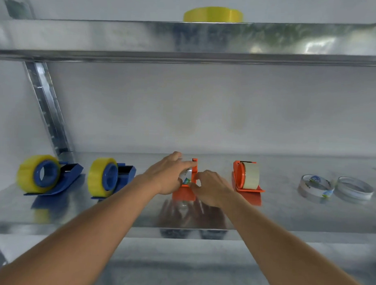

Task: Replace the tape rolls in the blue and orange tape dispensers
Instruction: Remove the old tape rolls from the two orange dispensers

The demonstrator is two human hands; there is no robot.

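While my left hand grips a nearly spent clear roll on the nearer orange dispenser mid-shelf and my right hand pinches its frame, a hard tug could tip it over.

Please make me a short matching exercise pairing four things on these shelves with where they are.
Things:
1. blue dispensers
2. yellow roll
3. empty clear rings
4. orange dispenser between the hands

Places:
A. upper shelf
B. far right of lower shelf
C. far left of lower shelf
D. middle of lower shelf

Pairs: 1-C, 2-A, 3-B, 4-D
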